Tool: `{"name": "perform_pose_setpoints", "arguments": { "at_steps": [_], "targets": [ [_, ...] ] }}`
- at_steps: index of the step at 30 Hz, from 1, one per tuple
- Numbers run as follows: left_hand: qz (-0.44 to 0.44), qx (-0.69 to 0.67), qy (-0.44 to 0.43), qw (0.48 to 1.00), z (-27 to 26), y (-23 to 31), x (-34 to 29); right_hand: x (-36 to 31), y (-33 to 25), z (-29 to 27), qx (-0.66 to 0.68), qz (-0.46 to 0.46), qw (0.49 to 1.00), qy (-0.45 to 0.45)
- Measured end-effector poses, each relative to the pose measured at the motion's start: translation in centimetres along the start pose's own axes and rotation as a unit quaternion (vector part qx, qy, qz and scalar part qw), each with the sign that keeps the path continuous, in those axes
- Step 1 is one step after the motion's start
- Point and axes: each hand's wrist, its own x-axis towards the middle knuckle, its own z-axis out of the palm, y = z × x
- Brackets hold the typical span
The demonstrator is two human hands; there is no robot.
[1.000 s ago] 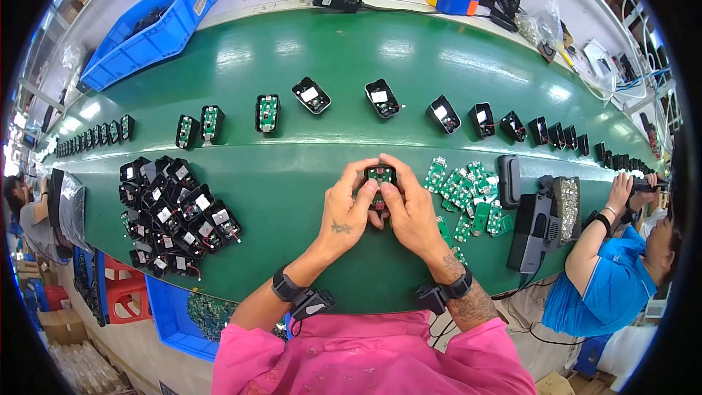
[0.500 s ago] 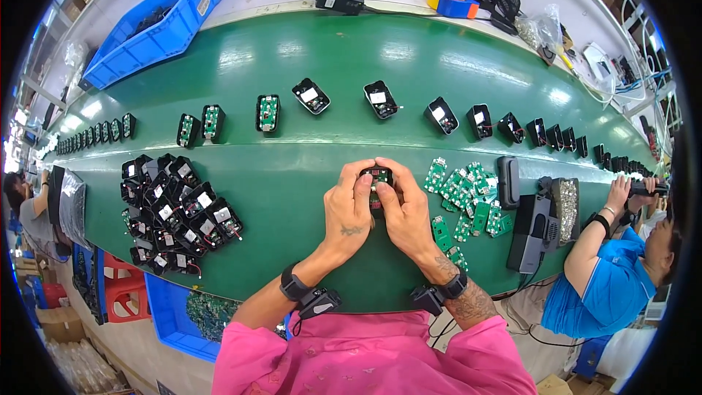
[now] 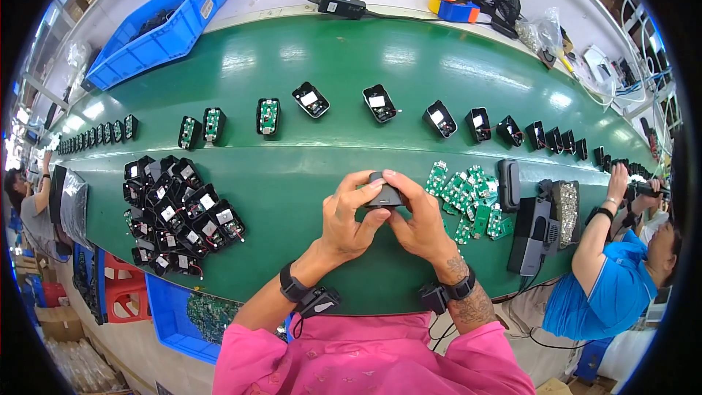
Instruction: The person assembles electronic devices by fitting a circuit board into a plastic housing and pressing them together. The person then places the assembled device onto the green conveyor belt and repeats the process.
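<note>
Both hands grip one small black plastic housing (image 3: pixel 385 195) over the near middle of the green bench. My left hand (image 3: pixel 348 213) holds its left side, fingers on top and thumb underneath. On the other side my right hand (image 3: pixel 418 213) closes round it in the same way. The housing's smooth outer face shows now; its open side with the circuit board is turned out of sight. Right of my hands lies a loose heap of green circuit boards (image 3: pixel 468 194). To the left is a pile of black housings (image 3: pixel 175 212) with wires and white parts inside.
A row of black housings (image 3: pixel 380 104) runs across the green bench (image 3: pixel 307 58). A blue crate (image 3: pixel 157 36) stands far left. Right of the boards are a dark grey device (image 3: pixel 530 234) and a tray of small metal parts (image 3: pixel 566 212). A person in blue (image 3: pixel 603 278) works at the right.
The housing has been turned over between my hands, so the circuit board side is hidden and the smooth face shows. My fingers have shifted their grip on it.
</note>
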Motion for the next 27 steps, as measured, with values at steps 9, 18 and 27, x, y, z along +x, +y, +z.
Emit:
{"name": "perform_pose_setpoints", "arguments": {
  "at_steps": [9,18,27],
  "targets": [
    [-0.218,-0.136,-0.126,0.958,-2.4,1.9,2.7,0.1,0.0,-0.7,-0.037,-0.038,0.998,-0.028],
    [-0.196,-0.125,-0.21,0.95,-3.6,1.6,3.9,0.4,0.0,-1.2,-0.052,-0.049,0.996,-0.044],
    [-0.15,0.03,-0.224,0.963,-3.7,2.0,4.2,0.1,0.3,-0.7,-0.073,-0.06,0.995,-0.029]
  ]
}}
